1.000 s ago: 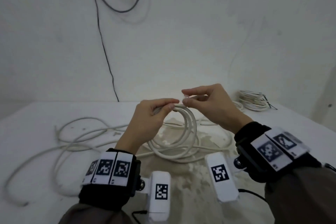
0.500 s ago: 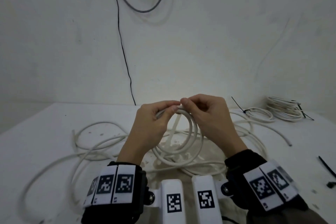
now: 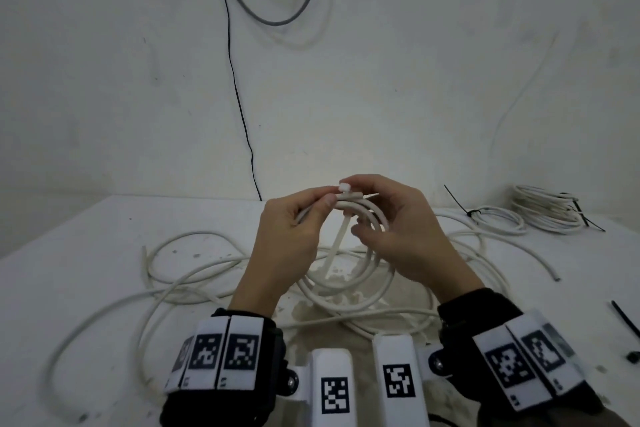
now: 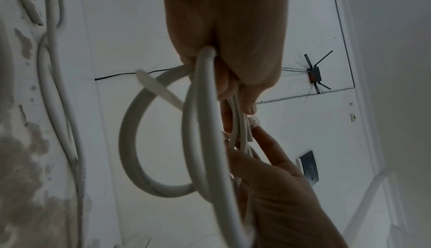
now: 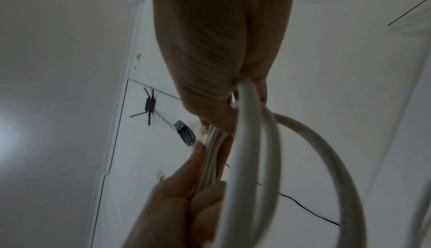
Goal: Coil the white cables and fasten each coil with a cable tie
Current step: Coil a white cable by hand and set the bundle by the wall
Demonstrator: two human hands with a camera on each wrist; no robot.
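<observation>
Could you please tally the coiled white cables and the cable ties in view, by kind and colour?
Coiled white cables: 3 (one held, two tied at the far right)
White cable ties: 1
Black cable ties: 3
Total: 7

The head view is dim and grey, lit softly and evenly, with a faint warm glow on the wall just behind the hands. Shadows on the desk are weak and diffuse. Wide-angle distortion bows the desk's far edge and stretches the lower corners. Both wrist views are darker: the left hand and right hand show as dusky, backlit shapes against pale walls. The nearest loops of the white cable are smeared and out of focus.
</observation>
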